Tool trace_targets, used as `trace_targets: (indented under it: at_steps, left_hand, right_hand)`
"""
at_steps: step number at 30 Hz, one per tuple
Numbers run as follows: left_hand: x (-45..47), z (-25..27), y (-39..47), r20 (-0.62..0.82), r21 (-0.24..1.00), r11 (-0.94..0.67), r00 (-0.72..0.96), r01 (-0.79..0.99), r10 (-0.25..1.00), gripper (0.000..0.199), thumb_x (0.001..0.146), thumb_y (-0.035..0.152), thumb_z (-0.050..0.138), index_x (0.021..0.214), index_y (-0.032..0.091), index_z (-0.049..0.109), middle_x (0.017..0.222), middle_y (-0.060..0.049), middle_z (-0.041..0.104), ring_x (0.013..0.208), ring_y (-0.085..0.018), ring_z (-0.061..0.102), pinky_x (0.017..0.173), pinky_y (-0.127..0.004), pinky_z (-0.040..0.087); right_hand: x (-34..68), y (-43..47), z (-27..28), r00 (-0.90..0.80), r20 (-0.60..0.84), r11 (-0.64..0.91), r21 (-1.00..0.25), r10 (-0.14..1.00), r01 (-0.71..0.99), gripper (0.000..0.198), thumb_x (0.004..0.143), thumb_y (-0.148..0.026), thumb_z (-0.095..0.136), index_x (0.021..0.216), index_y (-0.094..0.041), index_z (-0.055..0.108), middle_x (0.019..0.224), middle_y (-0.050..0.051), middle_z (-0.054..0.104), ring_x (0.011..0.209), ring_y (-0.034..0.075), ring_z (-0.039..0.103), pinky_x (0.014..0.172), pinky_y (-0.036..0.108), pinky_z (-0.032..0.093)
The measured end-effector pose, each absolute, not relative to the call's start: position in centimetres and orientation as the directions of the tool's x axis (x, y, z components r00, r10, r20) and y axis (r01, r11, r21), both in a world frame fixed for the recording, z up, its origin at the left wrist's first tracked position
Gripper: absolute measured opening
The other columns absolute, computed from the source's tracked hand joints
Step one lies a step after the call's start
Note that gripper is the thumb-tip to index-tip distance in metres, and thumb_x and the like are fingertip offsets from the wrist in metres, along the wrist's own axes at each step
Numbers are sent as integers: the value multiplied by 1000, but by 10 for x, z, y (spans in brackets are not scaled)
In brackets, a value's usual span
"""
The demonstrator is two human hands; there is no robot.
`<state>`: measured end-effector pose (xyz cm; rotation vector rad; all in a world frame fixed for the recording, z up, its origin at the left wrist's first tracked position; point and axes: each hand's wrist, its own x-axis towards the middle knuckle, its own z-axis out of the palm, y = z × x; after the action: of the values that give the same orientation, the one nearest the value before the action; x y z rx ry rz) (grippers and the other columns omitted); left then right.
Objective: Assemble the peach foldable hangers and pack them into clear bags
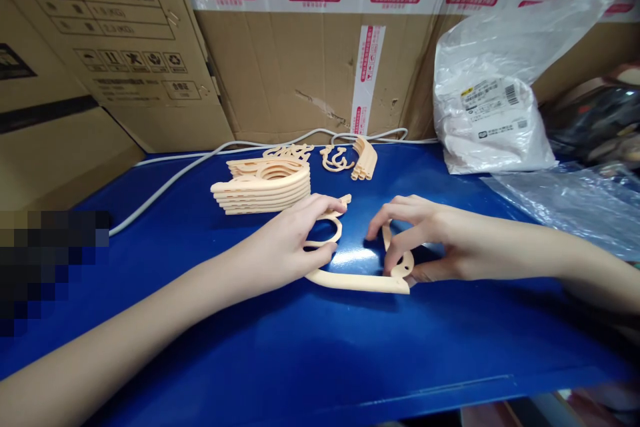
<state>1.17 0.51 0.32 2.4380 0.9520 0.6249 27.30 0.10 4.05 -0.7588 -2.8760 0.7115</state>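
Note:
A peach plastic hanger part (357, 281) with a long, rounded arm lies low over the blue table. My left hand (300, 230) is closed around its ring-shaped left side, thumb and fingers on either side of the loop. At its right end, my right hand (425, 240) pinches a smaller curved peach piece (404, 265) with a round, holed end. The two pieces meet or overlap there; whether they are joined I cannot tell. Just beyond my left hand stands a neat stack of similar peach hanger parts (265, 190).
Behind the stack lie loose peach hooks (287, 152), more hooks (336, 159) and a bundle of short curved pieces (365, 159). A white cable (175, 183) runs along the back. Cardboard boxes (300, 60) wall the table (310, 353). A white plastic bag (493, 107) stands at right.

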Motion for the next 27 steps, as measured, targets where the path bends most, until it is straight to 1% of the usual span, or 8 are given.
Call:
trace_targets:
  at_steps: [3, 7, 13, 16, 19, 21, 24, 27]
  left_hand:
    - [12, 4, 6, 252, 550, -654, 643, 519, 723, 36, 89, 27, 56, 124, 21, 50, 133, -7, 58, 128, -23, 53, 108, -37, 42]
    - [13, 3, 4, 268, 535, -655, 628, 534, 731, 33, 90, 27, 56, 122, 21, 51, 131, -8, 60, 124, -24, 55, 105, -38, 44]
    - [15, 2, 4, 262, 561, -635, 613, 531, 745, 31, 90, 25, 54, 121, 21, 51, 128, -8, 60, 120, -23, 57, 101, -36, 47]
    - [15, 1, 3, 274, 555, -643, 614, 527, 740, 30, 92, 25, 54, 121, 19, 50, 128, -8, 59, 121, -21, 56, 102, -35, 46]
    - [16, 0, 2, 306, 518, -669, 616, 532, 726, 31, 93, 26, 55, 122, 20, 50, 130, -8, 59, 122, -21, 55, 104, -35, 44]
    - [16, -1, 2, 316, 506, -672, 609, 540, 727, 32, 93, 27, 55, 123, 20, 49, 129, -7, 59, 120, -21, 56, 103, -35, 44]
    - [17, -2, 1, 313, 504, -665, 601, 551, 735, 33, 93, 28, 54, 125, 21, 48, 128, -8, 59, 119, -22, 57, 101, -36, 46]
    - [17, -3, 1, 311, 505, -657, 592, 560, 744, 34, 93, 28, 55, 126, 21, 48, 127, -8, 59, 119, -23, 56, 101, -38, 46]
  right_hand:
    - [274, 0, 40, -859, -21, 764, -447, 511, 465, 14, 92, -29, 59, 95, -28, 73, 132, 5, 52, 122, 22, 50, 101, 38, 39]
    - [274, -1, 38, -832, 0, 744, -447, 555, 497, 19, 92, -23, 56, 106, -26, 69, 137, 6, 48, 128, 22, 47, 103, 35, 41]
    - [269, -4, 40, -832, 14, 714, -523, 554, 466, 32, 87, -4, 48, 107, -22, 64, 130, 6, 55, 119, 20, 55, 98, 31, 45]
    - [264, -8, 40, -830, 10, 689, -565, 557, 455, 35, 86, 0, 43, 106, -20, 62, 125, 6, 58, 109, 16, 59, 89, 27, 48]
    - [256, -13, 36, -842, 38, 684, -604, 538, 410, 25, 92, -8, 43, 105, -18, 62, 114, 7, 61, 98, 15, 60, 85, 26, 48]
    - [252, -16, 32, -847, 55, 683, -619, 529, 387, 15, 96, -21, 50, 104, -17, 62, 109, 7, 62, 93, 15, 60, 83, 26, 48]
    - [248, -20, 26, -847, 54, 680, -625, 528, 384, 25, 89, -37, 65, 105, -18, 62, 108, 6, 62, 89, 15, 61, 79, 25, 49]
    - [247, -23, 24, -863, 41, 692, -616, 503, 375, 23, 88, -31, 66, 107, -19, 63, 112, 5, 61, 96, 15, 60, 84, 25, 48]
